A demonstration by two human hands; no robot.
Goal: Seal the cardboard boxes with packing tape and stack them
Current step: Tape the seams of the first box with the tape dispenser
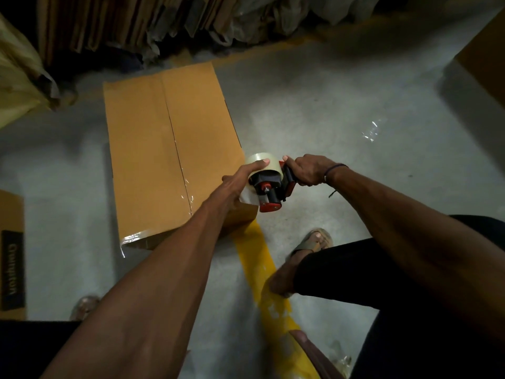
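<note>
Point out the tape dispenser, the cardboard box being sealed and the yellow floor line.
tape dispenser (269,187): head view, red hub.
cardboard box (142,149): head view, left top flap.
yellow floor line (254,258): head view, upper stretch.

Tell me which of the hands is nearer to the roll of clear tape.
Left. The left hand grips the roll of clear tape, thumb on its top. The right hand is beside the roll, holding the handle of the tape dispenser, not touching it.

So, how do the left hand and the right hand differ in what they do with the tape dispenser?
The left hand holds the clear tape roll, thumb on top; the right hand grips the handle of the tape dispenser. The left hand is over the corner of the cardboard box; the right hand is over the floor. Both hold the same tool.
</note>
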